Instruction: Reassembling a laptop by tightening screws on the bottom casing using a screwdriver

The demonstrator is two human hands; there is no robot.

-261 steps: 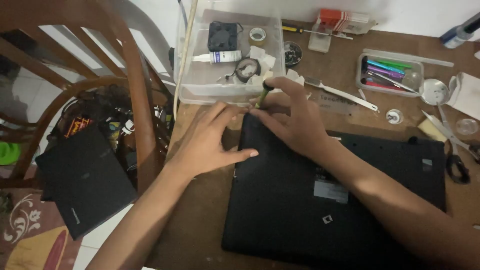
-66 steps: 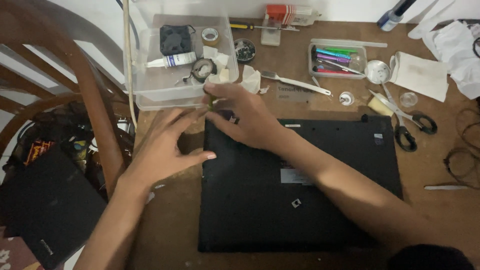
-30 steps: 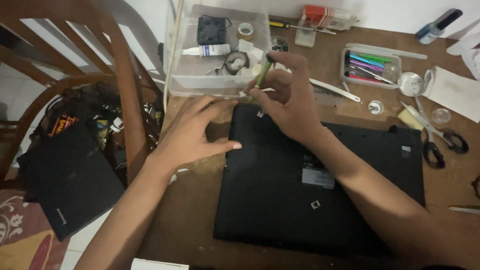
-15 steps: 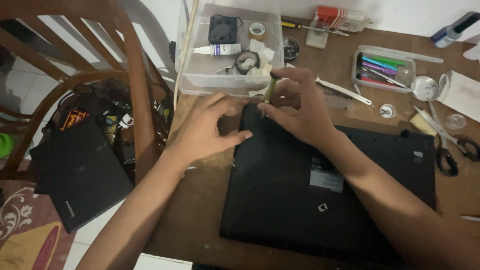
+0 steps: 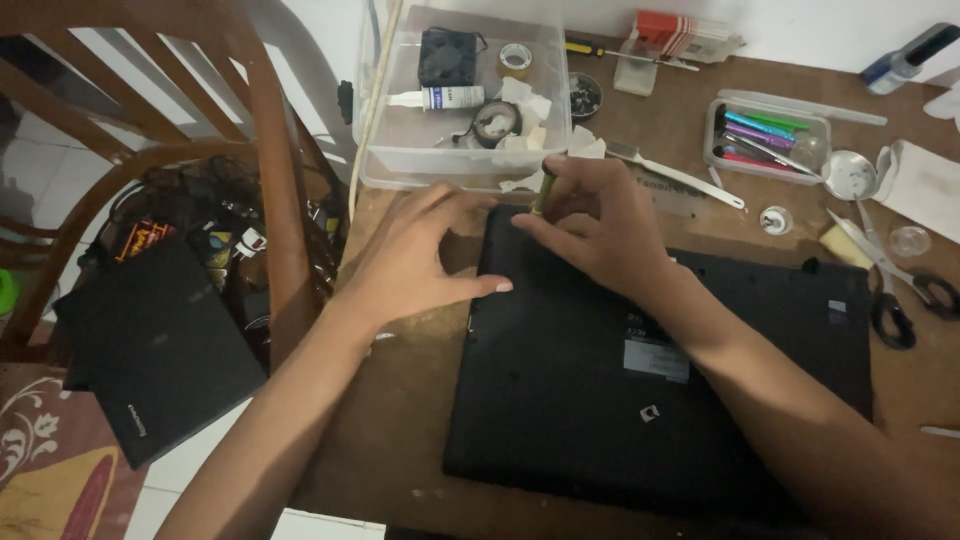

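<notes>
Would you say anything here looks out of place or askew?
Yes: a second black laptop lies on the floor beside the wooden chair, tilted among tangled cables, away from the table.

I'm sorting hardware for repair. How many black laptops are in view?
2. One black laptop lies bottom-up on the wooden table under both hands; another closed black laptop lies on the floor, left of the chair.

Left hand: your left hand (image 5: 415,255) lies flat, fingers spread out.
Right hand: your right hand (image 5: 600,225) is curled, fingertips pinched together.
</notes>
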